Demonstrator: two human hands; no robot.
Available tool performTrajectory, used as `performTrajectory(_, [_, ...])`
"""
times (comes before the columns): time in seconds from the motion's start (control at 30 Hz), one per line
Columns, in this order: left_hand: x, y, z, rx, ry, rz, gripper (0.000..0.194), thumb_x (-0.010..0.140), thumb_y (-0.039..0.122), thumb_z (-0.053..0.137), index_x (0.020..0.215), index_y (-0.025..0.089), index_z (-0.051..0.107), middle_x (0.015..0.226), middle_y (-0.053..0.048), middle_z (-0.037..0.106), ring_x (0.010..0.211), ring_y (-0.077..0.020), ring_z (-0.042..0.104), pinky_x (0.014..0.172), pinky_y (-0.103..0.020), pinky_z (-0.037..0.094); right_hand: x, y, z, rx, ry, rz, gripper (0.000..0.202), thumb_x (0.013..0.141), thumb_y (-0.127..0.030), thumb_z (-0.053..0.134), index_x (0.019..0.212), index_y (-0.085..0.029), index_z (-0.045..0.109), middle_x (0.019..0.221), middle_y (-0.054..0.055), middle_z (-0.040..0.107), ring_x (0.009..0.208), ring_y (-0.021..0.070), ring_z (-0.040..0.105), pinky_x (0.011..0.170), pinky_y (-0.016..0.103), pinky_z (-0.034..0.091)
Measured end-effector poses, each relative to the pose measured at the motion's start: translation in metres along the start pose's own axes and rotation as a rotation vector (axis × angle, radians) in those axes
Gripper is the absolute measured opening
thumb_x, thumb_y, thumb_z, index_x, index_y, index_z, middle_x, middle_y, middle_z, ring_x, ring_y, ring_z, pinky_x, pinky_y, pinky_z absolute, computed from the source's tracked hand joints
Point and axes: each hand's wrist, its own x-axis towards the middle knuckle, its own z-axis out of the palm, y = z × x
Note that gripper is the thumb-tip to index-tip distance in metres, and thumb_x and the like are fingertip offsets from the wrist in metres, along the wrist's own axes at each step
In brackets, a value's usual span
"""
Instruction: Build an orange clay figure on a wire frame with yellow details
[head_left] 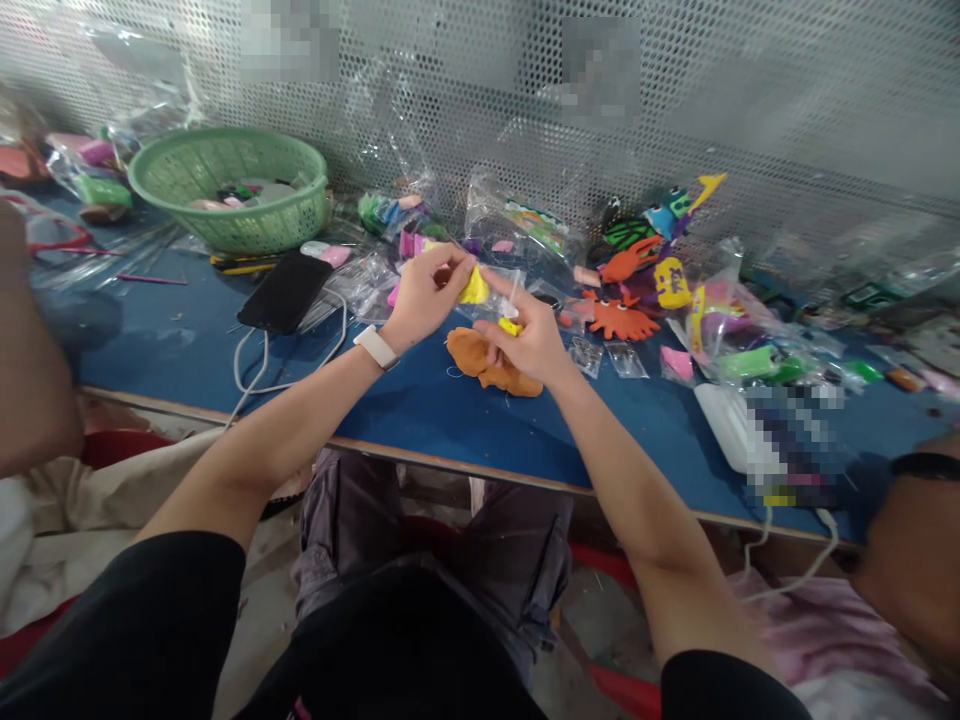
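Observation:
My left hand (435, 285) is closed, its thumb and fingertips pinching a lump of yellow modelling clay (474, 287). My right hand (531, 335) curls in from the other side, its index finger reaching to that lump. A smaller yellow piece (511, 327) sits within the fingers of my right hand, next to a bit of clear plastic bag (512, 287). Below the right hand a flat orange clay shape (480, 365) with rounded lobes lies on the blue table (405, 415); my fingers partly cover it. An orange crab figure (621, 318) lies to the right.
A green basket (232, 225) with small pieces stands back left, near a black phone (285, 292) and white cable. Coloured clay figures (637, 260) and plastic bags line the perforated metal wall. A white device (721, 428) lies right. Other people's arms (34, 350) show at both sides.

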Motion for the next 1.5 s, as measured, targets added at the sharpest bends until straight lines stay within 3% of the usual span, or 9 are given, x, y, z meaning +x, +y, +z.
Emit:
performTrajectory(0.1, [-0.003,0.005,0.001,0.066,0.049,0.034,0.045,0.119,0.055,0.063,0.089,0.022,0.065,0.082,-0.002,0.067,0.069,-0.0124,0.059,0.063,-0.027,0.049,-0.001,-0.001,0.003,0.001,-0.006,0.018,0.096,0.093,-0.082,0.090,0.171,-0.031,0.065,0.099,0.004,0.087,0.056,0.0221,0.076,0.056,0.042,0.070])
performTrajectory(0.3, [-0.007,0.006,0.003,0.132,0.098,0.109,0.035,0.119,0.046,0.062,0.093,0.022,0.068,0.087,-0.003,0.072,0.074,-0.0136,0.064,0.067,-0.028,0.050,-0.002,-0.001,0.012,0.031,0.029,0.037,0.097,0.091,-0.087,0.089,0.164,-0.028,0.065,0.064,-0.005,0.072,0.052,0.0287,0.076,0.054,0.047,0.070])
performTrajectory(0.53, [-0.009,0.009,0.004,0.089,0.056,0.013,0.037,0.118,0.050,0.062,0.094,0.023,0.065,0.082,-0.001,0.068,0.066,-0.0123,0.056,0.060,-0.026,0.045,-0.001,0.004,0.015,0.011,0.038,0.039,0.087,0.088,-0.093,0.087,0.148,-0.032,0.070,0.064,-0.006,0.072,0.051,0.0299,0.075,0.055,0.052,0.070])
performTrajectory(0.77, [-0.009,0.006,0.007,0.047,0.052,0.052,0.043,0.119,0.057,0.061,0.093,0.023,0.066,0.081,-0.001,0.066,0.065,-0.0117,0.055,0.058,-0.026,0.044,-0.002,-0.002,0.012,0.001,0.073,0.019,0.070,0.088,-0.092,0.088,0.121,-0.032,0.072,0.061,-0.005,0.069,0.047,0.0269,0.071,0.050,0.045,0.064])
performTrajectory(0.9, [-0.007,0.004,0.007,0.050,0.116,0.043,0.055,0.118,0.072,0.059,0.098,0.023,0.069,0.086,-0.003,0.070,0.070,-0.0127,0.060,0.060,-0.025,0.046,-0.001,-0.004,0.009,0.026,0.131,-0.026,0.076,0.090,-0.087,0.089,0.138,-0.030,0.075,0.084,0.000,0.082,0.050,0.0238,0.073,0.050,0.044,0.065])
performTrajectory(1.03, [-0.009,0.006,0.008,0.040,0.108,0.051,0.060,0.116,0.080,0.058,0.100,0.024,0.069,0.083,-0.002,0.068,0.067,-0.0127,0.057,0.058,-0.027,0.045,-0.001,-0.002,0.007,0.010,0.075,0.012,0.085,0.091,-0.084,0.090,0.154,-0.029,0.076,0.069,-0.003,0.076,0.052,0.0265,0.074,0.056,0.047,0.071])
performTrajectory(1.23, [-0.013,0.006,0.010,0.053,0.094,0.030,0.061,0.116,0.084,0.053,0.100,0.026,0.066,0.070,0.003,0.052,0.057,-0.0128,0.047,0.055,-0.031,0.038,-0.001,-0.001,0.008,0.036,-0.033,0.047,0.102,0.089,-0.082,0.093,0.171,-0.028,0.064,0.065,-0.004,0.075,0.052,0.0287,0.075,0.055,0.048,0.070])
performTrajectory(1.37, [-0.014,0.007,0.008,0.077,0.094,0.028,0.063,0.116,0.086,0.049,0.101,0.027,0.067,0.071,0.002,0.053,0.059,-0.0141,0.050,0.056,-0.033,0.041,-0.001,-0.004,0.012,0.073,-0.066,0.071,0.107,0.087,-0.085,0.093,0.170,-0.026,0.060,0.056,-0.007,0.069,0.048,0.0283,0.071,0.052,0.046,0.067])
performTrajectory(1.5, [-0.014,0.011,0.009,0.059,0.067,0.053,0.064,0.116,0.086,0.049,0.097,0.026,0.064,0.073,0.001,0.055,0.063,-0.0149,0.055,0.060,-0.033,0.048,-0.002,-0.007,0.012,0.057,-0.060,0.107,0.103,0.081,-0.088,0.096,0.157,-0.027,0.063,0.061,-0.006,0.070,0.048,0.0266,0.071,0.050,0.044,0.064])
